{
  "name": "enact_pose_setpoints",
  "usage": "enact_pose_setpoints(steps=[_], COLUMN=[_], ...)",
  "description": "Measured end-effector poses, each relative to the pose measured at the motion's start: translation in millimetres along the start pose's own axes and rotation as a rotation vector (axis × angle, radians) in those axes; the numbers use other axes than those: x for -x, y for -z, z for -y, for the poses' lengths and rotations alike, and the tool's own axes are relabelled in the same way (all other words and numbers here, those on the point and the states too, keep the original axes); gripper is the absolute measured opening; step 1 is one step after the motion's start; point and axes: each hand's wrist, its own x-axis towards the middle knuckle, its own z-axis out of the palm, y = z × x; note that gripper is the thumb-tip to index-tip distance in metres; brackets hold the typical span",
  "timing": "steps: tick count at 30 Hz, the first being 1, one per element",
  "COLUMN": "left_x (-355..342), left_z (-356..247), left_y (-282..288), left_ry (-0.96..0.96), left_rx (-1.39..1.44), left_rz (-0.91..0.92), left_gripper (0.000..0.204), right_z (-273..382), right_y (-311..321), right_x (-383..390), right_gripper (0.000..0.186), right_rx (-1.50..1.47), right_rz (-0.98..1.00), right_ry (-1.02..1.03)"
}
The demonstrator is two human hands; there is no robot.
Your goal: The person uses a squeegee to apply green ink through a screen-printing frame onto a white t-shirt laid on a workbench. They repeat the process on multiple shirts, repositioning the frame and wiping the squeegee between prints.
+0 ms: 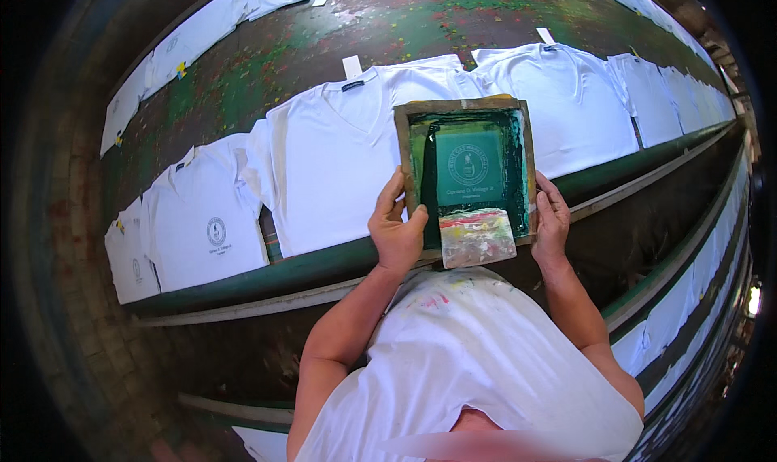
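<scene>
A wooden-framed printing screen (pixel 530 142) is held up in front of me, over the near edge of a long table. Its green mesh carries a round emblem, with dark ink smeared along the sides. My left hand (pixel 396 234) grips the frame's lower left side, thumb over the front. On the opposite side, my right hand (pixel 552 219) is closed around the lower right edge. A paint-stained squeegee (pixel 477 247) leans inside the frame at its bottom end. Behind the screen lies a white V-neck shirt (pixel 324 171), partly hidden. To its left, a white shirt (pixel 194 227) bears a dark round print.
More white shirts (pixel 558 110) lie in a row rightward along the table (pixel 267 90), whose top is splattered with paint. Another row of shirts (pixel 190 45) runs along the far side. At the right, a second table (pixel 664 272) holds white shirts, across a narrow aisle.
</scene>
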Motion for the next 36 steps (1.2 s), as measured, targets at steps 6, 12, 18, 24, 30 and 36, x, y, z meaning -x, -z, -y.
enact_pose_setpoints(steps=[6, 12, 18, 24, 30, 36], left_x=[-4, -13, -14, -17, -17, -18], left_z=[20, 25, 30, 35, 37, 36], left_y=[30, 55, 57, 56, 56, 56], left_ry=[-0.228, -0.192, -0.165, -0.161, -0.142, -0.152], left_rx=[-0.337, -0.32, -0.326, -0.328, -0.321, -0.306], left_rz=[-0.088, -0.143, -0.149, -0.141, -0.163, -0.151], left_gripper=[0.056, 0.038, 0.032, 0.03, 0.027, 0.025], right_z=[-29, -48, -57, -65, -65, -68], right_y=[-11, -43, -41, -39, -38, -38], right_x=[-24, -25, -32, -35, -36, -37], right_gripper=[0.048, 0.051, 0.049, 0.048, 0.048, 0.047], right_rx=[0.345, 0.286, 0.458, 0.521, 0.545, 0.569], right_rz=[0.139, 0.227, 0.202, 0.184, 0.18, 0.167], right_ry=[0.099, 0.104, 0.188, 0.193, 0.171, 0.189])
